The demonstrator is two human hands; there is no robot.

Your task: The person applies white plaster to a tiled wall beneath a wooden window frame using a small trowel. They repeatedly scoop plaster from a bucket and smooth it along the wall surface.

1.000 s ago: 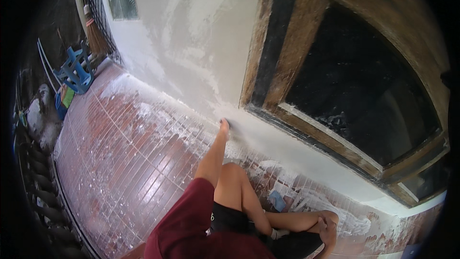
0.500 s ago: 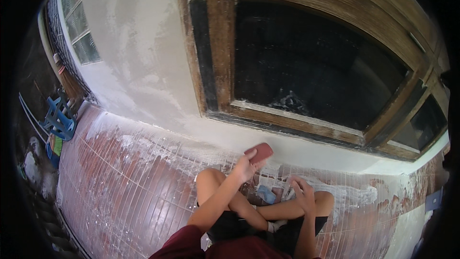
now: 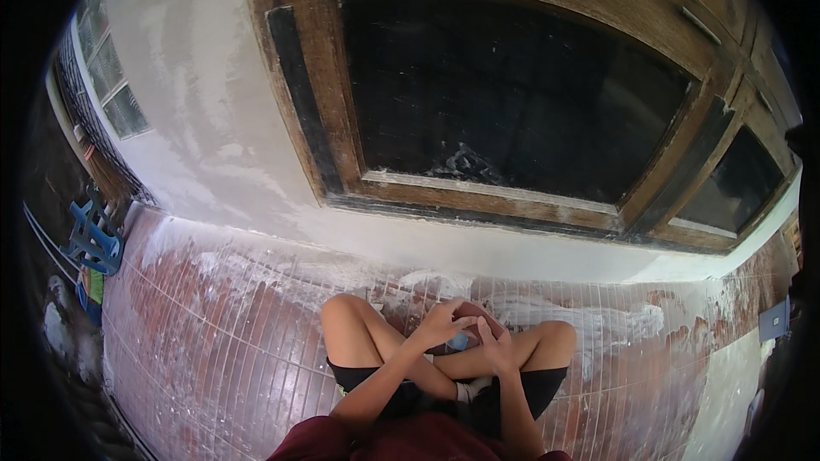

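Low over my crossed legs, my left hand (image 3: 439,327) grips a reddish-brown piece of sandpaper (image 3: 477,313). Its fingers bend over the near side of the sheet. My right hand (image 3: 496,347) meets it from the right, with fingertips closed on the sheet's edge close to my left fingers. Part of the sandpaper is hidden behind both hands. Just below them, a small light-blue thing (image 3: 459,341) shows on the floor between my legs, mostly covered; its kind is unclear.
A plastered wall (image 3: 201,137) and a wooden-framed dark window (image 3: 512,102) rise ahead. White dust streaks the reddish tiled floor (image 3: 231,324). Blue plastic stools (image 3: 94,239) and a broom (image 3: 107,175) stand far left. A grey-blue box-like thing (image 3: 774,319) lies far right.
My left hand has brought the sandpaper down from near the wall base to over my lap. My right hand has moved left and joined it on the sheet. The view has shifted right.
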